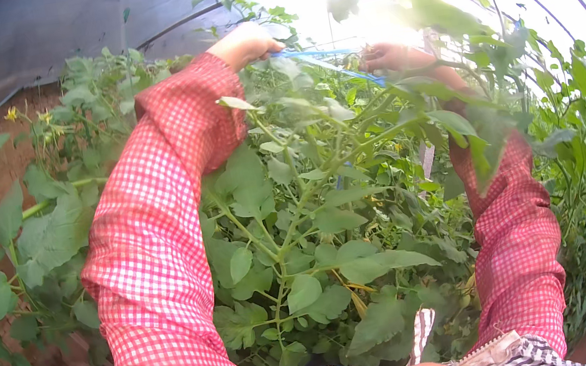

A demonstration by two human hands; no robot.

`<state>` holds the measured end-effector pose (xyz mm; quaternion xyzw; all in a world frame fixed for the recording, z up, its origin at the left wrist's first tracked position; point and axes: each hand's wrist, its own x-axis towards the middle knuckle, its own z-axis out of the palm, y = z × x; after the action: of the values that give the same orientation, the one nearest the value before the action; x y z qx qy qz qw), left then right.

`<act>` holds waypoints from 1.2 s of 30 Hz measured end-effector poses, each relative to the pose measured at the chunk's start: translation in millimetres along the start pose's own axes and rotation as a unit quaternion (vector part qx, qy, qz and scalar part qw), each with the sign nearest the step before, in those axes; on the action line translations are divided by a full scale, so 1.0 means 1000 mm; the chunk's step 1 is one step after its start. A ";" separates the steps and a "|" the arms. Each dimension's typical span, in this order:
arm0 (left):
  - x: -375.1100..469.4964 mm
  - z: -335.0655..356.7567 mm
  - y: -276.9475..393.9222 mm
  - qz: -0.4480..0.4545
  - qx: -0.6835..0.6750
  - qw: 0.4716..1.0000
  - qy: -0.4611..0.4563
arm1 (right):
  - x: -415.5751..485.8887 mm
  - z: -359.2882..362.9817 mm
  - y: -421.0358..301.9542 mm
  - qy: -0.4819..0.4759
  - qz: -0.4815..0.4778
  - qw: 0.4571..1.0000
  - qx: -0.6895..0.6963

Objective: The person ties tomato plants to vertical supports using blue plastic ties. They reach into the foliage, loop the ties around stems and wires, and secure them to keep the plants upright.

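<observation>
Both arms, in red-and-white checked sleeves, reach up and forward over leafy tomato plants (304, 290). My left hand (247, 45) is at the upper middle, its fingers closed on one end of a blue plastic twine (328, 62). The twine stretches in two strands towards my right hand (391, 57), whose fingers are pinched at its other side, partly behind leaves and stems. Glare and blur soften the right fingertips. A thick green tomato stem (378, 138) passes just below the twine.
Yellow tomato flowers (12, 114) and large leaves stand at the left, before a brown wall (12, 152). Plastic greenhouse sheeting (45, 32) with curved ribs arches overhead. More plants (584, 137) crowd the right side. Striped cloth (527, 355) lies close to my body.
</observation>
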<state>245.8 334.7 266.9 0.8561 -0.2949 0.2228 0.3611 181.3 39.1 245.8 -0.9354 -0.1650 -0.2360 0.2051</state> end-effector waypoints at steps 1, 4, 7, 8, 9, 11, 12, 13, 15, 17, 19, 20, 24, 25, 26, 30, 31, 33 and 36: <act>-0.003 0.004 0.002 -0.010 -0.028 1.000 -0.003 | 0.002 0.000 -0.004 0.009 0.033 0.999 0.007; -0.009 0.016 -0.005 -0.033 -0.127 0.991 -0.030 | 0.015 -0.002 -0.006 -0.058 0.040 0.997 0.031; -0.014 0.034 -0.013 0.002 -0.226 0.969 -0.103 | 0.027 -0.007 0.004 -0.088 -0.016 0.976 0.199; -0.013 0.038 -0.013 0.020 -0.196 0.970 -0.142 | 0.031 -0.009 0.007 -0.103 -0.047 0.962 0.250; -0.013 0.044 -0.015 0.030 -0.215 0.963 -0.160 | 0.036 -0.009 0.010 -0.110 -0.036 0.949 0.292; -0.016 0.060 -0.018 0.071 -0.132 0.973 -0.175 | 0.046 -0.010 0.010 -0.126 -0.019 0.961 0.246; -0.018 0.068 -0.021 0.142 -0.041 0.974 -0.170 | 0.049 -0.011 0.009 -0.131 -0.004 0.963 0.237; -0.022 0.076 -0.026 0.116 -0.154 0.963 -0.188 | 0.053 -0.012 0.005 -0.123 0.022 0.968 0.218; -0.033 0.091 -0.038 0.163 -0.306 0.912 -0.219 | 0.055 -0.013 -0.003 -0.091 -0.022 0.980 0.176; -0.040 0.102 -0.048 0.247 -0.379 0.853 -0.260 | 0.056 -0.016 -0.017 -0.092 -0.076 0.976 0.184; -0.034 0.108 -0.046 0.135 -0.347 0.882 -0.290 | 0.049 -0.021 -0.028 -0.054 -0.069 0.980 0.180; -0.031 0.112 -0.043 0.130 -0.401 0.856 -0.300 | 0.044 -0.022 -0.034 -0.031 -0.059 0.978 0.198; -0.035 0.126 -0.029 0.072 -0.528 0.795 -0.289 | 0.025 -0.027 -0.060 -0.016 -0.022 0.995 0.094; -0.040 0.129 -0.026 0.095 -0.505 0.825 -0.234 | 0.020 -0.030 -0.067 -0.012 -0.004 0.999 0.031; -0.046 0.130 -0.022 0.116 -0.481 0.851 -0.177 | 0.015 -0.030 -0.071 0.005 -0.008 1.000 -0.029; -0.079 0.135 -0.005 0.155 -0.368 0.913 0.079 | -0.002 -0.042 -0.076 0.007 -0.059 0.998 -0.023; -0.087 0.136 -0.002 0.173 -0.361 0.910 0.110 | -0.003 -0.045 -0.076 -0.040 -0.085 0.995 0.020; -0.098 0.138 0.007 0.257 -0.294 0.917 0.074 | -0.001 -0.044 -0.074 -0.046 -0.085 0.990 0.104; -0.101 0.146 0.014 0.365 -0.322 0.873 -0.014 | 0.000 -0.038 -0.075 -0.037 -0.107 0.991 0.076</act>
<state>187.3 252.3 120.5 0.5269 -0.6468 0.2197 0.5057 137.2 86.0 299.3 -0.9024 -0.2890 -0.2083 0.2425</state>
